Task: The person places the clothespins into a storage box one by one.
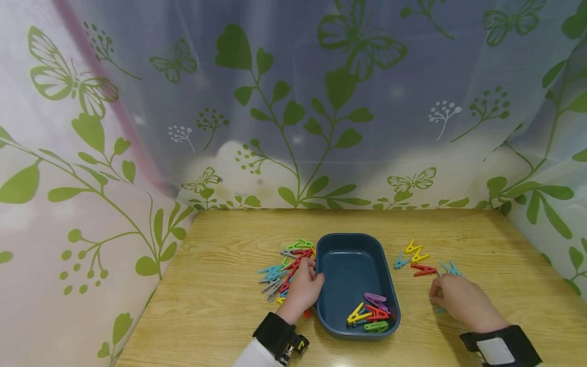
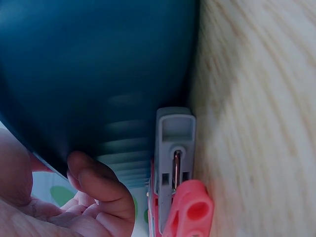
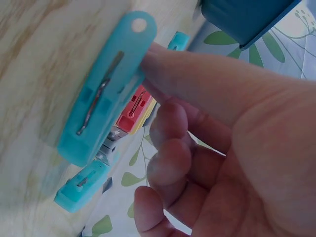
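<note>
A dark blue plastic basin (image 1: 353,270) stands mid-table, with purple, red, yellow and green clothespins (image 1: 377,312) in its near end. My left hand (image 1: 302,285) grips its left rim, fingers bent against the outer wall and thumb on the other side. Beside those fingers lie a gray clothespin (image 2: 175,148) and a pink-red clothespin (image 2: 190,210). My right hand (image 1: 463,300) is low over the table right of the basin, thumb and forefinger close together behind a teal clothespin (image 3: 106,94). Its fingertips are hidden there, so I cannot tell whether they pinch anything. A red clothespin (image 1: 424,270) lies just beyond.
A loose heap of mixed clothespins (image 1: 275,275) lies left of the basin, partly behind my left hand. To the right are yellow clothespins (image 1: 416,252) and blue clothespins (image 1: 402,262). A leaf-and-butterfly patterned curtain (image 1: 298,127) encloses the wooden table (image 1: 206,316) at the back and sides.
</note>
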Action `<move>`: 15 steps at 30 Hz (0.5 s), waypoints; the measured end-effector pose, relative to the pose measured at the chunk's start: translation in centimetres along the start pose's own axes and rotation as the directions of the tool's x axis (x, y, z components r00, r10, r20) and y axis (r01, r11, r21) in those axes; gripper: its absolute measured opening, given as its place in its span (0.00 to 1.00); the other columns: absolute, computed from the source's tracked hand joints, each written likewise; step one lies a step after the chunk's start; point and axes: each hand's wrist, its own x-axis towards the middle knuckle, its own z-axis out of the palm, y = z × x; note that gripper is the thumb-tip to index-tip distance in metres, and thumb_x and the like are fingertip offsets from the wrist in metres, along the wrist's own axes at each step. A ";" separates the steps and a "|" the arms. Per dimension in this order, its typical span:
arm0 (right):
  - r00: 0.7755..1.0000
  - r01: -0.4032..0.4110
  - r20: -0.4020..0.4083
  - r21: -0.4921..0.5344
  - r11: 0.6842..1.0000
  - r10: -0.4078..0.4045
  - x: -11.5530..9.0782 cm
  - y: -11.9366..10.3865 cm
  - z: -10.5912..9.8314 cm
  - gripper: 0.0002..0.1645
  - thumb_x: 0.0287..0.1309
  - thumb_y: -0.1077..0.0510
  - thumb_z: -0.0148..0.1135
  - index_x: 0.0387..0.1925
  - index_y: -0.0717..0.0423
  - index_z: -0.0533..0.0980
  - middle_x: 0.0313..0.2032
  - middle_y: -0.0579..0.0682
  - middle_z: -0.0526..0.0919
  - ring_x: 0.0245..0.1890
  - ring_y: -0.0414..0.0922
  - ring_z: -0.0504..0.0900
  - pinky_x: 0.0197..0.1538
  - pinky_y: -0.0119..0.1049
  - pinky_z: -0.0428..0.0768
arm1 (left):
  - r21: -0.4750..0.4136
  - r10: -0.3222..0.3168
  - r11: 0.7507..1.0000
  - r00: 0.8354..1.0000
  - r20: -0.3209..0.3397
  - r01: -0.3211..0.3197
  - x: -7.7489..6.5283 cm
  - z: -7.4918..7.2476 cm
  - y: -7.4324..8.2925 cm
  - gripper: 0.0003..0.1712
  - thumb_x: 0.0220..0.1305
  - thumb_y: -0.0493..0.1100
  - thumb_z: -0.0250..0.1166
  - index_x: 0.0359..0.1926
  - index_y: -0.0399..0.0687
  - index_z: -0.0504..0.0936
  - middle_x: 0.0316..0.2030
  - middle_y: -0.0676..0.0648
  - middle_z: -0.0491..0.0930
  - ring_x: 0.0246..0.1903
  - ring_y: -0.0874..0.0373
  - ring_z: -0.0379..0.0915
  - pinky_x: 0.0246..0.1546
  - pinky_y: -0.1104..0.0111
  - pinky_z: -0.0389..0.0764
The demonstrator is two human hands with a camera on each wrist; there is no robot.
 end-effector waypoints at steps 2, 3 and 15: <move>1.000 0.013 -0.024 -0.014 1.000 -0.014 0.0 -0.1 0.1 0.06 0.56 0.58 0.75 0.29 0.52 0.83 0.27 0.44 0.81 0.27 0.40 0.77 0.31 0.41 0.77 | 0.000 0.003 1.000 1.000 -0.001 -0.003 0.1 0.0 0.0 0.15 0.70 0.36 0.61 0.53 0.36 0.69 0.28 0.49 0.64 0.25 0.56 0.62 0.28 0.68 0.63; 0.999 0.022 -0.042 -0.017 1.000 -0.022 0.0 -0.1 0.1 0.06 0.56 0.58 0.75 0.29 0.52 0.83 0.27 0.44 0.81 0.27 0.40 0.77 0.31 0.41 0.77 | 0.000 0.002 1.000 1.000 -0.001 -0.002 0.1 0.0 0.0 0.15 0.71 0.36 0.61 0.53 0.36 0.69 0.28 0.49 0.64 0.25 0.56 0.62 0.28 0.68 0.63; 0.939 0.128 -0.317 -0.047 0.991 -0.136 -0.3 -2.6 -0.9 0.07 0.54 0.58 0.78 0.29 0.54 0.85 0.24 0.43 0.76 0.22 0.37 0.70 0.25 0.34 0.70 | 0.000 -0.013 1.000 1.000 0.001 0.013 0.2 0.0 -0.2 0.14 0.71 0.36 0.61 0.52 0.38 0.69 0.29 0.48 0.64 0.25 0.55 0.64 0.27 0.68 0.64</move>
